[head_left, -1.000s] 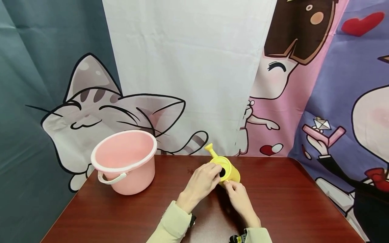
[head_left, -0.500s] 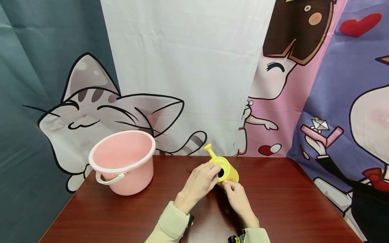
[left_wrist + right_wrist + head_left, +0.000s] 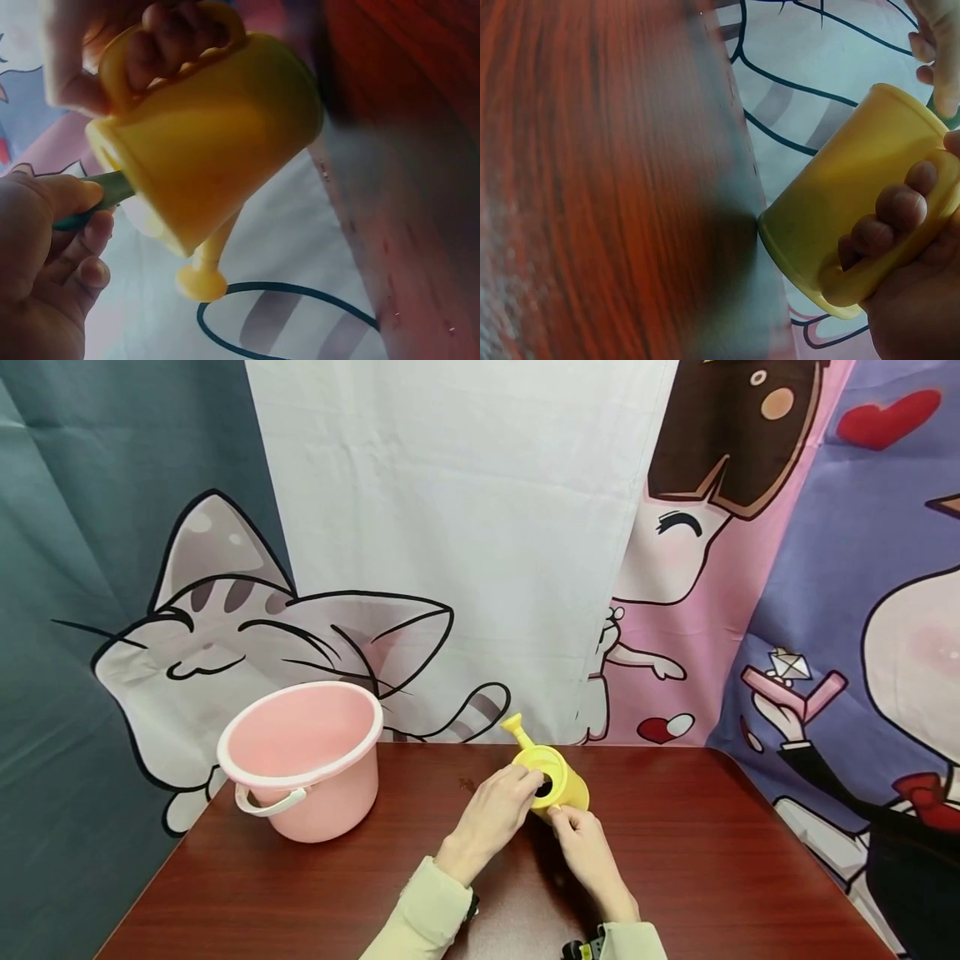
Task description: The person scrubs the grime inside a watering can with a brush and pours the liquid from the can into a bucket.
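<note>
A yellow watering can (image 3: 573,792) leans near the back of the table, its mouth toward me and its spout pointing back and left. My right hand (image 3: 588,853) grips its handle, fingers curled through the loop, as the right wrist view shows on the can (image 3: 847,176). With thumb and fingers my left hand (image 3: 489,814) pinches a slim dark green thing (image 3: 114,189) whose far end goes into the can's mouth. Its kind is hidden. The can's lower rim is close to the table; whether it touches I cannot tell.
A pink bucket (image 3: 330,802) with a white handle (image 3: 273,803) stands on the left of the brown table (image 3: 690,860). Behind the table's far edge hangs a cartoon-printed cloth (image 3: 465,527).
The head view has shifted very slightly. Both hands keep their holds, and the left fingers have moved only a touch at the can's mouth.
</note>
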The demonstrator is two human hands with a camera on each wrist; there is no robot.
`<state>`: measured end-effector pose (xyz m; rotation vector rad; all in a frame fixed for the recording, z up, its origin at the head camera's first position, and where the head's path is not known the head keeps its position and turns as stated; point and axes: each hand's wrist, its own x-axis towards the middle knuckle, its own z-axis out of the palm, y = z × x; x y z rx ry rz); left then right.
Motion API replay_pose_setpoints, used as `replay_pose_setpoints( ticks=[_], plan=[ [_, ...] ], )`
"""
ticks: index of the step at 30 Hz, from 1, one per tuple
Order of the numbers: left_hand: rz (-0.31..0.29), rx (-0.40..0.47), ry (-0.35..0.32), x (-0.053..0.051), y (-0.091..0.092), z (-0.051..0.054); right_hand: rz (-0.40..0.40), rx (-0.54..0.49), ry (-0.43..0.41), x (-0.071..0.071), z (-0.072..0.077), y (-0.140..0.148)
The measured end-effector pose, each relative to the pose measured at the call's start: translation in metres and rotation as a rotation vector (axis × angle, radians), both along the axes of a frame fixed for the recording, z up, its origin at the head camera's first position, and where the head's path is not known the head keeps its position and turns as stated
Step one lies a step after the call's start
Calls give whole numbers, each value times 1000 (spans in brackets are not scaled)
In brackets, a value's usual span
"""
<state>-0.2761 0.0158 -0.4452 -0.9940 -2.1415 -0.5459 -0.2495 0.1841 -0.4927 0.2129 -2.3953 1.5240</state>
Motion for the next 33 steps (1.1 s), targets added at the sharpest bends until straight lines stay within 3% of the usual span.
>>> replay_pose_setpoints(
  ticks=[8, 15, 33],
  plan=[
    [11, 1, -15, 1, 4, -4, -6, 7, -11, 0, -2, 0],
    [20, 2, 16, 3, 6, -2, -5, 9, -8, 0, -1, 1],
    [11, -10, 86, 11, 1, 17, -5, 8, 8, -1, -2, 0]
  ],
)
